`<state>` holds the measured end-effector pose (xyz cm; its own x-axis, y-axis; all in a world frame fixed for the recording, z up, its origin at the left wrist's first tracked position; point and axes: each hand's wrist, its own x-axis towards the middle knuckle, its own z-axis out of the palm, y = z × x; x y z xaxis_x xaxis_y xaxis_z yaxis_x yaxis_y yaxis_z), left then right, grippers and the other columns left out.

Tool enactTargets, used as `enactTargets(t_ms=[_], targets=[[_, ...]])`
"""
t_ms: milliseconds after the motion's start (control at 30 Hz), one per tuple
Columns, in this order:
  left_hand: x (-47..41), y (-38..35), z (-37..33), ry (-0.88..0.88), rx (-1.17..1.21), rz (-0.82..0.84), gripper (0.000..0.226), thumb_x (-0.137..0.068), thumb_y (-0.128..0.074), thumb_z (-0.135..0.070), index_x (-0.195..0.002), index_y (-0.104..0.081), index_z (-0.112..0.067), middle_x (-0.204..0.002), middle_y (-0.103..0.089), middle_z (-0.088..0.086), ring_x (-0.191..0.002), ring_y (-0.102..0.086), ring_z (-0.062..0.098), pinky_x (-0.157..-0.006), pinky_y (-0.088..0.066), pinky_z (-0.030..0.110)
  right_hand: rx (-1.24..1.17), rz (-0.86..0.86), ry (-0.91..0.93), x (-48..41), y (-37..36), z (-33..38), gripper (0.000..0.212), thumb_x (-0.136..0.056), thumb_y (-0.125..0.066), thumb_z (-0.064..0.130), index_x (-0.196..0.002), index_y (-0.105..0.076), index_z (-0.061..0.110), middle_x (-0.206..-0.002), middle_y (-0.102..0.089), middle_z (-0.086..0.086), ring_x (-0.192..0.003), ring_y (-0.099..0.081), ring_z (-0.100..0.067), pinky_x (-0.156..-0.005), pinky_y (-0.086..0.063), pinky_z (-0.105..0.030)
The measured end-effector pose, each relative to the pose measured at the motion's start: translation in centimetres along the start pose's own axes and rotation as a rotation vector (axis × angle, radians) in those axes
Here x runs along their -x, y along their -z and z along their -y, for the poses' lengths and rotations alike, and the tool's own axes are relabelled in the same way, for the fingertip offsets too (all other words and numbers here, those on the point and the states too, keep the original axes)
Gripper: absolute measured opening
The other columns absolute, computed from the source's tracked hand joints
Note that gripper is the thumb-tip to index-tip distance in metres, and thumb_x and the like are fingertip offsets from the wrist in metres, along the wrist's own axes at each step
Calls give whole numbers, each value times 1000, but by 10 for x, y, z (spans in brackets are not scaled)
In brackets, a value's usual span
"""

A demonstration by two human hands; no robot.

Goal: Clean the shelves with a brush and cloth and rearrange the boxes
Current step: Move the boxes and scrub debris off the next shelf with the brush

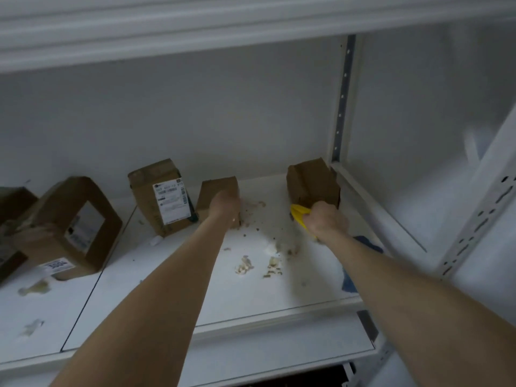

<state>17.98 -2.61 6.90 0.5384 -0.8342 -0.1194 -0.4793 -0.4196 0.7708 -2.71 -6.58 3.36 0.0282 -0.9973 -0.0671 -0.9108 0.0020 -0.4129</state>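
While we are reaching into the white shelf (173,297) with both bare arms, our left hand (224,203) is curling round the near top corner of the middle box (215,188). This is a small plain cardboard one standing far back on the board. Our right hand (325,219) is clenching the yellow handle of the brush (300,214), just in front of the right box (312,181). That box is sitting in the far right corner, beside the perforated upright (342,107). The bristles are blurring into a dark smear below the handle, so we cannot tell whether they are touching the board.

The blue cloth (371,245) is lying on the right side of the shelf, partly under our right forearm and trailing toward the near edge. Pale crumbs (258,265) are lying scattered between our two arms, and more are sitting just right of the middle box.

Just left of the middle box, the labelled box (160,196) is standing tilted, its white shipping label facing us. Further left, the large box (75,224) is leaning too, showing a label on its near face and another low down. A dark box (11,208) is showing at the left edge, cut off by the frame. Greyish smudges (35,287) are marking the near left part of the board.
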Motion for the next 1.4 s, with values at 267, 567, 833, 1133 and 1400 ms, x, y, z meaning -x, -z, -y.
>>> enactTargets(t_ms=[267, 567, 833, 1133, 1400], targets=[[-1, 9, 46, 114, -18, -25, 23, -90, -42, -4, -70, -43, -16, -70, -43, 2, -58, -40, 15, -51, -32, 25, -75, 33, 17, 31, -39, -1, 38, -99, -40, 28, -136, -50, 26, -135, -55, -5, -116, -56, -30, -93, -45, -35], [-9, -2, 35, 102, 25, -15, 25, -97, -37, -6, -76, -51, -8, -69, -43, 3, -62, -39, 16, -62, -35, 27, -81, 131, 92, 15, -23, 19, 32, -97, -43, 35, -112, -63, 15, -115, -65, -10, -98, -61, -30, -77, -47, -30], [-18, 14, 48, 50, -62, -117, 15, -89, -41, -3, -97, -50, -10, -91, -57, 13, -85, -56, 31, -70, -45, 37, -115, 180, 17, 6, -42, 19, 22, -97, -43, 35, -96, -57, 17, -96, -61, -9, -81, -59, -26, -59, -39, -26], [-27, 37, 53, 100, -141, -128, 32, -88, -45, -11, -114, -57, 2, -114, -59, 22, -104, -58, 37, -89, -50, 44, -243, 203, -109, -22, -32, 37, 40, -91, -54, 47, -93, -55, 8, -81, -53, -8, -56, -50, -22, -38, -39, -19], [-34, 43, 58, 149, -120, -159, 41, -92, -44, -12, -131, -42, 1, -128, -46, 24, -113, -50, 39, -92, -45, 42, 112, 57, -9, -20, -22, 50, 64, -85, -52, 62, -130, -47, 17, -136, -40, -12, -119, -42, -32, -87, -43, -38]])
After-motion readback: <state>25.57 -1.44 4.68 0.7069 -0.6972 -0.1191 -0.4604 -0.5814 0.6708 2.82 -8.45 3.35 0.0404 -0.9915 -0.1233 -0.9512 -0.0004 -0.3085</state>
